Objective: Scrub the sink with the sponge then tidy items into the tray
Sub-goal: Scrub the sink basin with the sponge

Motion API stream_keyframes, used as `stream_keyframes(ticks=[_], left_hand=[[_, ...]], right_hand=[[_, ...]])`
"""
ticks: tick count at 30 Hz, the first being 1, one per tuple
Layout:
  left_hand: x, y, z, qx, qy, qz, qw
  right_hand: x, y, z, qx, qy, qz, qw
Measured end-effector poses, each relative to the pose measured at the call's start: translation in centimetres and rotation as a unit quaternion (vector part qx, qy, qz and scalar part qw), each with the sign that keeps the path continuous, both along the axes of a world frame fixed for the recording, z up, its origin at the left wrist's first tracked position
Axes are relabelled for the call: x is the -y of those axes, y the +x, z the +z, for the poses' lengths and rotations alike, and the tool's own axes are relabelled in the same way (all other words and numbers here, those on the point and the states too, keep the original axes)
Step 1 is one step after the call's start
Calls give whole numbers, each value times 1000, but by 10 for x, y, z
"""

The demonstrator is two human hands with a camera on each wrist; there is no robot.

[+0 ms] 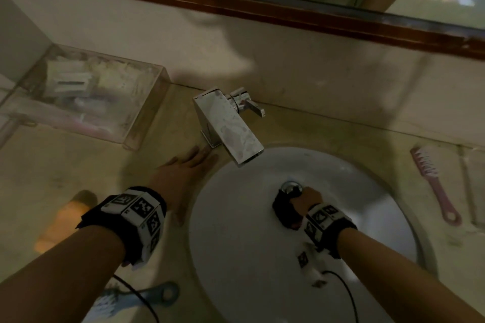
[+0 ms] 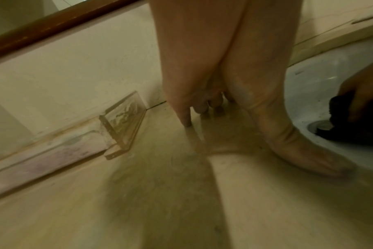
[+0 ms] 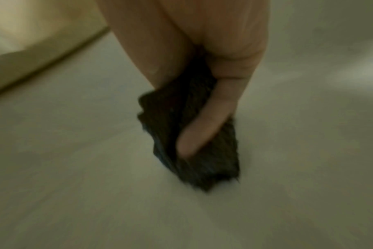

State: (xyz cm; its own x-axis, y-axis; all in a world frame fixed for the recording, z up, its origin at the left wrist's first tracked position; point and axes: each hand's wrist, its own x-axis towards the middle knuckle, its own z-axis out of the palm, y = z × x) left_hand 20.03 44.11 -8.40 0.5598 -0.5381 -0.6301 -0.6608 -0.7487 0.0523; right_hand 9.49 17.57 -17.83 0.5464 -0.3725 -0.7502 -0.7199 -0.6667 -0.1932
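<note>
My right hand (image 1: pixel 304 200) grips a dark sponge (image 1: pixel 284 211) and presses it on the white sink (image 1: pixel 236 244) beside the chrome drain (image 1: pixel 290 187). In the right wrist view the thumb (image 3: pixel 202 131) curls over the dark sponge (image 3: pixel 192 143) against the sink (image 3: pixel 74 151). My left hand (image 1: pixel 183 173) lies flat on the beige counter (image 1: pixel 52 165) at the sink's left rim, fingers straight, by the tap's base. The left wrist view shows its fingertips (image 2: pixel 186 121) pressed on the counter (image 2: pixel 96 202). A clear tray (image 1: pixel 78 94) holding several small items stands at the back left.
A boxy chrome tap (image 1: pixel 228 126) juts over the sink's back. A pink comb (image 1: pixel 435 186) lies on the counter right of the sink. A blue comb (image 1: pixel 157 294) and an orange object (image 1: pixel 63 220) lie near my left forearm. A mirror with a brown frame (image 1: pixel 262 5) runs behind.
</note>
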Motion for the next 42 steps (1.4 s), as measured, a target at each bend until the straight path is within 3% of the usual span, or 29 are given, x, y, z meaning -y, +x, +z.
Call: stream_keyframes(ticks=[3,5,8,12,14,18,21,27,32,38,42], left_hand=[[0,-2,1,1,-2,-1,1000],[-1,-2,2,-5,-4,0,1000],[-1,0,3,-8,-20,-3,1000],[-2,0,-2,-6,-34,1,999],[-4,1,-6,-5,-40,-2,999],[-7,4,-12,5,-35,-9,999],[-8,3,-15,13,-40,-8,999],[-3,2,-5,-1,-17,-10,1000],[3,-3,2,20,9,1,1000],[18,-24,33,8,6,35,999],[29,-54,47,-9,-113,143,983]], right_hand=[[-15,-6,16,-12,55,118,991],[-42,-15,36,-17,138,211,968],[-96,-31,51,18,227,277,934],[-145,-32,44,48,203,316,926],[-145,-20,34,55,158,305,937],[-123,17,12,55,63,206,975],[-101,35,6,69,-37,198,977],[-40,27,14,60,-87,160,981],[-31,15,32,44,-41,171,983],[-35,-4,82,180,-54,156,970],[-41,-25,127,279,-43,113,953]])
